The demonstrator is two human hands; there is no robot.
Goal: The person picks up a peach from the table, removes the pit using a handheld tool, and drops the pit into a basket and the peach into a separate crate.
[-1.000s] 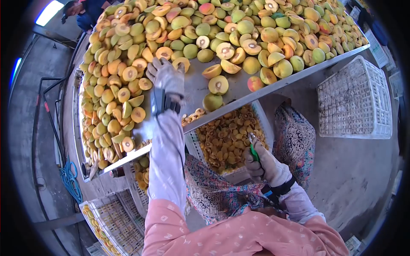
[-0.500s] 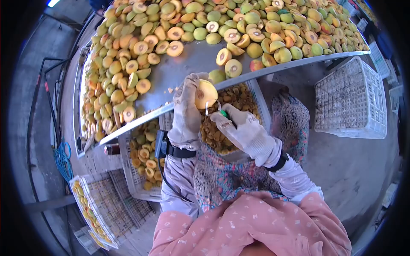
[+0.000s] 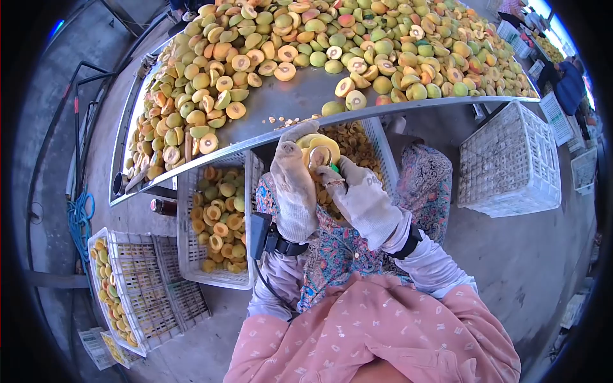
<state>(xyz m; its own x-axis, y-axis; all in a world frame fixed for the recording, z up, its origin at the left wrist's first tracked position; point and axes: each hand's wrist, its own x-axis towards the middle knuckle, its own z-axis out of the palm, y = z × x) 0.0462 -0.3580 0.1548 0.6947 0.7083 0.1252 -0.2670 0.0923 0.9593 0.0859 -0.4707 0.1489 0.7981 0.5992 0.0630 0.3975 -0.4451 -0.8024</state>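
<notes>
My left hand (image 3: 295, 185), in a pale work glove, is closed around a yellow peach half (image 3: 311, 140), cut face toward me. In my right hand (image 3: 367, 201), also gloved, is a pitting tool (image 3: 334, 168) with a green handle and a curved metal loop. The loop lies against the middle of the cut face. Both hands are just in front of the metal table's edge (image 3: 255, 142), over a crate of orange-brown scraps (image 3: 355, 137). Halved peaches (image 3: 284, 71), many with stones in them, are heaped on the table.
A white crate of pitted halves (image 3: 185, 255) stands below left, beside a tilted crate (image 3: 143, 287). Stacked white crates (image 3: 511, 163) are at right. Blue rope (image 3: 79, 220) hangs at far left. A person in dark blue (image 3: 568, 86) is at far right.
The tool's loop has gone from the peach half's lower edge onto its cut face. My left hand has turned the half toward me, and both hands sit lower against the table; the view has shifted.
</notes>
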